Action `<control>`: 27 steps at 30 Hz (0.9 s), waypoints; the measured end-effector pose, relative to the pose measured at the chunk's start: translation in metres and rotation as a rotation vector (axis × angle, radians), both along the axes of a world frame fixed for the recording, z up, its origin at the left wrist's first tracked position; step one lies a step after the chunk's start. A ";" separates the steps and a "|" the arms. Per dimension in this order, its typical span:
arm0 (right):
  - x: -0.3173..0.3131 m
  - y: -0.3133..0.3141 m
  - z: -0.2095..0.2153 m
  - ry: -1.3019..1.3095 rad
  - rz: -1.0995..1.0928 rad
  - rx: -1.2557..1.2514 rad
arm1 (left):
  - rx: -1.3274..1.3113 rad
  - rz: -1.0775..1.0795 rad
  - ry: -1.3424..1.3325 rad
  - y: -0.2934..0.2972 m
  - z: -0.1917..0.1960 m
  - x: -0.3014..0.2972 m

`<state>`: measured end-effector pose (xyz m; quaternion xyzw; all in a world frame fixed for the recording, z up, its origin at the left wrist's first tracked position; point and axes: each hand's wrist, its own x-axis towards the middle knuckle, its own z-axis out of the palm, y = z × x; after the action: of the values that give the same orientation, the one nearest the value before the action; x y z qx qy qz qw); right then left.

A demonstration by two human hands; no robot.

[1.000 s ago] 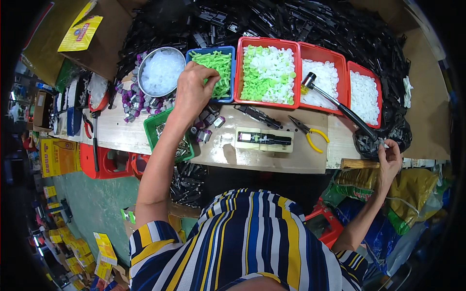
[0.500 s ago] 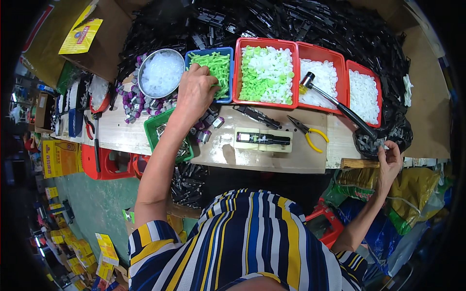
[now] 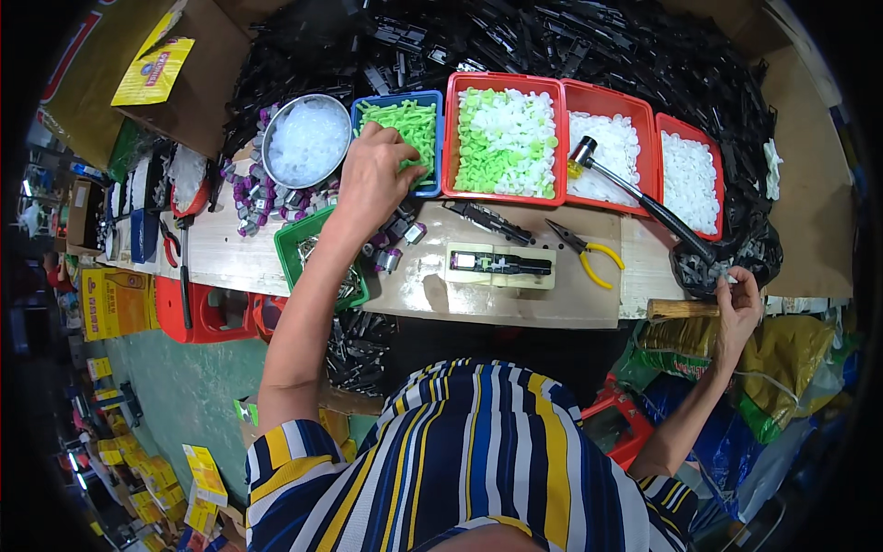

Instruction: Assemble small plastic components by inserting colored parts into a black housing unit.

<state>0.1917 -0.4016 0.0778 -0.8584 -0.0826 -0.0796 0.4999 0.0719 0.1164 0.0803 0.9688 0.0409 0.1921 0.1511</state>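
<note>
Head view: yellow label (image 3: 154,72) on cardboard box (image 3: 198,110)

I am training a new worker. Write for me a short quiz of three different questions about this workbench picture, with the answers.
1. True or false: the left hand is at the blue tray of green parts.
2. Which tool lies across the red trays? A pliers, B mallet, C saw.
3. Fill in: the yellow-handled pliers lie to the ___ of the cream jig.

Key: 1 true; 2 B, the mallet; 3 right.
</note>
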 end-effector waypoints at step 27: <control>-0.011 -0.002 0.013 -0.012 -0.004 -0.012 | -0.868 0.171 0.019 0.007 0.005 -0.006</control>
<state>0.1808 -0.4032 0.0912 -0.8611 -0.0843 -0.0850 0.4942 0.0658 0.1234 0.0848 0.8105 0.1994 0.1600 0.5270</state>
